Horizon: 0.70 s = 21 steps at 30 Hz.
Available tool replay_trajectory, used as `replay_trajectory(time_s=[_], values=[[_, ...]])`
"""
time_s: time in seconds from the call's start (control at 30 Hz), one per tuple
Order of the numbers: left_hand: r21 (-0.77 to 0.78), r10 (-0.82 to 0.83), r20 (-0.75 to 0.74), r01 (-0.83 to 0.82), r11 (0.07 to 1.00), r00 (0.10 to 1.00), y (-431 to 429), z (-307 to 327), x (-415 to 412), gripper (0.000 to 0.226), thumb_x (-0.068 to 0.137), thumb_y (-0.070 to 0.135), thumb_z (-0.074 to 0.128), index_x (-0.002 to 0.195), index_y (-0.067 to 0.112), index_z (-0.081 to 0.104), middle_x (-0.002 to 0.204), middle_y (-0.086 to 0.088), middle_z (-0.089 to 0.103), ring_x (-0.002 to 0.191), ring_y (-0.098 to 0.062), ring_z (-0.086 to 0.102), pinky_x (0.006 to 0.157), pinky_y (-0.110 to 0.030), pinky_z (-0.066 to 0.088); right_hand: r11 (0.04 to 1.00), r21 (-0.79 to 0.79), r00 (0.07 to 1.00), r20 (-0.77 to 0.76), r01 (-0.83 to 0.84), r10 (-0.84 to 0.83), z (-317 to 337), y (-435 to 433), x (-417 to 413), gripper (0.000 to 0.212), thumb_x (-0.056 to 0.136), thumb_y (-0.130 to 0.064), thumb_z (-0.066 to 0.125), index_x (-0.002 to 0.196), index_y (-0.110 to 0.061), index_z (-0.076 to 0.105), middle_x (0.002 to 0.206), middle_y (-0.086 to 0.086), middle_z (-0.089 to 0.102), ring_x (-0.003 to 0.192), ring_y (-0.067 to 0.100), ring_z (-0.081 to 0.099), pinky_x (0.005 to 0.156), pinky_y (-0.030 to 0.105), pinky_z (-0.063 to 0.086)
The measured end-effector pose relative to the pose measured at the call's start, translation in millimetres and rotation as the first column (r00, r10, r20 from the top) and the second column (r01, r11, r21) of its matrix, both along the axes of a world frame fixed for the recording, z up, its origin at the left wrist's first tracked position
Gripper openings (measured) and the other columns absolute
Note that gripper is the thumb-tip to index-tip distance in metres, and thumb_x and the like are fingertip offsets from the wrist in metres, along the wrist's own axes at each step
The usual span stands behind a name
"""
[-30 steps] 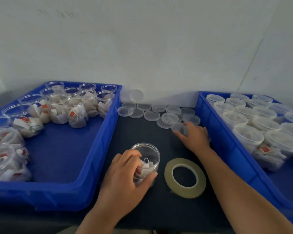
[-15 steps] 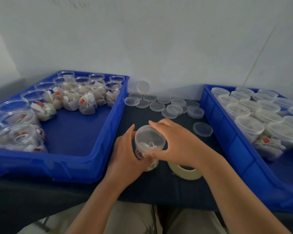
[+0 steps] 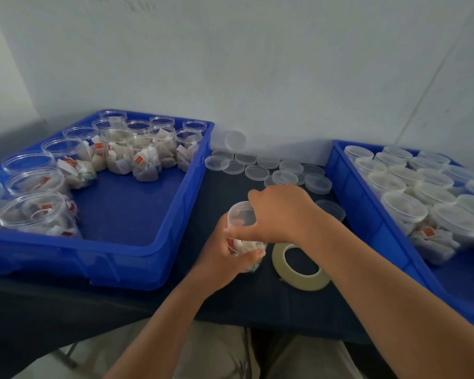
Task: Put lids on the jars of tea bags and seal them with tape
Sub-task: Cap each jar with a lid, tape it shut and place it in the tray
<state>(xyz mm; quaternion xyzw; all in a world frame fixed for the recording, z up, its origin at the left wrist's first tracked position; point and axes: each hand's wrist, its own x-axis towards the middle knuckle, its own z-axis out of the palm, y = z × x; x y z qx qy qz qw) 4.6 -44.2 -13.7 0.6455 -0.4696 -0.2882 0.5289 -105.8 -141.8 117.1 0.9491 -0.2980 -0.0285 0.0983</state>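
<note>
The jar [image 3: 245, 243] is clasped round its body by the left hand [image 3: 222, 258] and the lid [image 3: 240, 214] on its mouth is gripped by the curled right hand [image 3: 281, 212], between the two crates. The work is judged midway; open jars [image 3: 36, 214] wait in the left crate [image 3: 126, 258]; lidded jars [image 3: 402, 206] are gathered in the right crate [image 3: 367, 214]; the tape roll [image 3: 298, 272] lies untouched beside the jar.

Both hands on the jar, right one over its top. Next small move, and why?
Probably finish seating the translucent round plastic lid: the right hand grips it on top of the clear plastic jar of tea bags, which the left hand holds at its body. The yellowish roll of tape lies untouched beside them, so sealing likely comes only after the lid is fully down.
</note>
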Motion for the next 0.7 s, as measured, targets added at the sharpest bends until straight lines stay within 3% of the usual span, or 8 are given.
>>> replay_trajectory(time_s=[0.17, 0.23, 0.3, 0.4, 0.47, 0.57, 0.63, 0.7], values=[[0.007, -0.055, 0.015, 0.055, 0.998, 0.998, -1.2, 1.0, 2.8, 0.060, 0.081, 0.032, 0.088, 0.121, 0.059, 0.051, 0.122, 0.035, 0.057, 0.111, 0.013, 0.059, 0.078, -0.004, 0.049, 0.999, -0.039, 0.992, -0.123, 0.023, -0.028, 9.2, 2.8, 9.0, 0.085, 0.077, -0.098, 0.036, 0.081, -0.019, 0.067, 0.077, -0.003, 0.065, 0.069, 0.017, 0.062, 0.055, 0.033, 0.038], [0.032, -0.090, 0.019, 0.089, 0.996, 0.996, 0.3, 3.8, 5.8, 0.073, 0.082, 0.037, 0.087, 0.128, 0.061, 0.037, 0.121, 0.043, 0.054, 0.112, 0.018, 0.056, 0.078, -0.001, 0.046, 0.994, 0.106, 0.977, -0.210, -0.020, 0.042, 18.5, -1.4, 6.1, 0.083, 0.076, -0.091, 0.052, 0.130, -0.028, 0.063, 0.106, -0.004, 0.067, 0.092, 0.018, 0.065, 0.067, 0.035, 0.047], [0.057, -0.103, 0.040, 0.101, 0.993, 0.994, 0.8, 2.5, 9.4, 0.077, 0.083, 0.040, 0.086, 0.128, 0.065, 0.029, 0.120, 0.044, 0.053, 0.113, 0.020, 0.054, 0.078, -0.001, 0.047, 0.970, 0.220, 0.965, -0.213, -0.106, 0.154, 24.8, -4.7, 2.8, 0.093, 0.079, -0.082, 0.063, 0.159, -0.046, 0.031, 0.123, -0.005, 0.060, 0.106, 0.018, 0.060, 0.080, 0.036, 0.050], [0.060, -0.101, 0.046, 0.098, 0.993, 0.994, -0.7, 1.4, 9.0, 0.077, 0.086, 0.034, 0.085, 0.132, 0.062, 0.031, 0.128, 0.032, 0.054, 0.115, 0.019, 0.052, 0.082, -0.004, 0.047, 0.979, 0.113, 0.978, -0.109, -0.167, 0.179, 13.7, -3.7, -2.2, 0.077, 0.083, -0.087, 0.052, 0.145, -0.042, 0.045, 0.102, -0.006, 0.060, 0.090, 0.015, 0.061, 0.070, 0.036, 0.051], [0.037, -0.103, 0.061, 0.101, 0.994, 0.993, -3.5, -2.3, 8.0, 0.076, 0.086, 0.031, 0.085, 0.142, 0.049, 0.037, 0.128, 0.031, 0.053, 0.114, 0.020, 0.052, 0.083, -0.001, 0.044, 0.998, -0.002, 0.996, -0.062, -0.066, 0.065, -0.3, 4.7, 0.5, 0.079, 0.085, -0.092, 0.034, 0.125, -0.027, 0.055, 0.082, -0.005, 0.054, 0.070, 0.014, 0.054, 0.056, 0.034, 0.041], [0.057, -0.099, 0.030, 0.097, 0.994, 0.995, -1.1, -3.7, 6.6, 0.079, 0.086, 0.037, 0.085, 0.144, 0.044, 0.031, 0.122, 0.031, 0.056, 0.111, 0.019, 0.053, 0.080, -0.003, 0.047, 0.991, -0.025, 0.992, 0.002, 0.129, -0.129, -12.7, 15.2, 10.3, 0.091, 0.084, -0.096, 0.018, 0.107, -0.016, 0.057, 0.078, -0.003, 0.053, 0.065, 0.015, 0.051, 0.052, 0.033, 0.032], [0.054, -0.111, 0.026, 0.109, 0.993, 0.993, 0.6, -3.5, 8.4, 0.078, 0.086, 0.039, 0.084, 0.142, 0.047, 0.031, 0.125, 0.031, 0.056, 0.116, 0.014, 0.054, 0.083, -0.008, 0.049, 0.991, 0.021, 0.989, -0.062, 0.135, -0.133, -6.8, 12.7, 9.1, 0.099, 0.081, -0.099, 0.021, 0.121, -0.017, 0.060, 0.091, -0.002, 0.060, 0.080, 0.019, 0.060, 0.057, 0.034, 0.035], [0.037, -0.131, 0.024, 0.130, 0.991, 0.991, 1.4, -2.6, 10.0, 0.082, 0.084, 0.040, 0.085, 0.146, 0.046, 0.031, 0.127, 0.035, 0.055, 0.121, 0.010, 0.055, 0.089, -0.008, 0.049, 0.977, 0.203, 0.988, -0.151, 0.068, -0.037, 6.6, 6.5, 3.2, 0.095, 0.081, -0.093, 0.045, 0.152, -0.030, 0.043, 0.120, -0.001, 0.059, 0.104, 0.022, 0.061, 0.073, 0.038, 0.047]])
